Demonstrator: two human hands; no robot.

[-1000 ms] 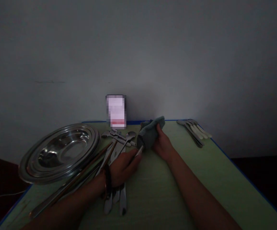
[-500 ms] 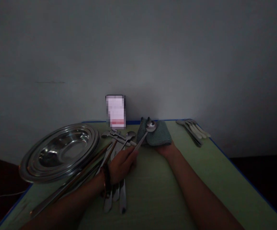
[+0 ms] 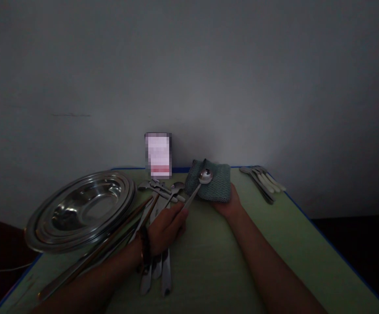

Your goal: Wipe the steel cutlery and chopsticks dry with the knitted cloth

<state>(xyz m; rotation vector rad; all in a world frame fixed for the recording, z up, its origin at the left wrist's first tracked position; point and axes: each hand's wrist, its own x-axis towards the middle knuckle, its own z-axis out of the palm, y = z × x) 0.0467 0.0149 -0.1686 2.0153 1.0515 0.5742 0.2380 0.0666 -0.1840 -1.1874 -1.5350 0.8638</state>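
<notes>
My left hand (image 3: 167, 227), with a dark bracelet at the wrist, grips a metal spoon (image 3: 205, 175) by its handle. The spoon's bowl points away from me and lies over a grey-green cloth (image 3: 220, 179). From below, my right hand (image 3: 230, 205) holds this folded cloth; most of its fingers are hidden underneath. Beneath and beside my left hand lies a loose pile of cutlery (image 3: 166, 272), with several spoons and long handles, and brown chopsticks (image 3: 148, 213) among them.
Stacked steel basins (image 3: 93, 207) stand at the left of the green table (image 3: 209, 266). A phone with a blurred screen (image 3: 159, 155) leans against the wall at the back. Several forks and spoons with white or metal handles (image 3: 268, 181) lie at the right edge.
The cloth has turned slightly and shifted a little left, its face now more toward me. The spoon's bowl has moved slightly down and left. Both hands keep their holds.
</notes>
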